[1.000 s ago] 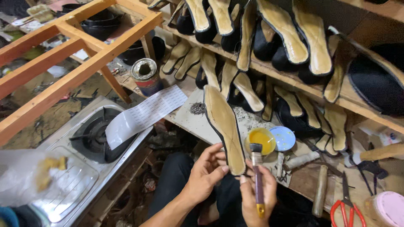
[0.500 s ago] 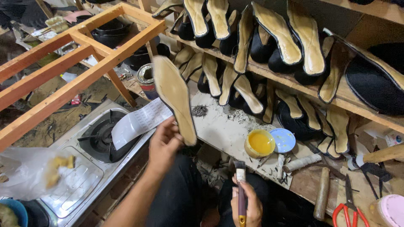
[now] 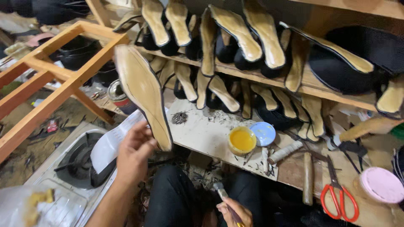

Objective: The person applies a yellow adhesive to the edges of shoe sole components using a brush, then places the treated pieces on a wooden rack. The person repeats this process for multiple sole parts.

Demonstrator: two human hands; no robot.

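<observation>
The shoe sole (image 3: 143, 94) is held up in the left hand (image 3: 134, 153), fingers gripping its lower end; its long axis runs from 11 o'clock down to 5 o'clock, tan face to the camera. The right hand (image 3: 235, 212), at 6 o'clock, is closed on a small brush (image 3: 223, 197). Beyond lies a scuffed wooden workbench (image 3: 210, 130) with a round tub of yellow glue (image 3: 242, 140), its pale blue lid (image 3: 263, 133) just beside it and red-handled scissors (image 3: 338, 195) at 4 o'clock. A shelf (image 3: 261, 77) of upright soles fills 12 o'clock; a metal tin (image 3: 118, 96) stands at 9 o'clock, a gas stove (image 3: 78, 162) at 8.
</observation>
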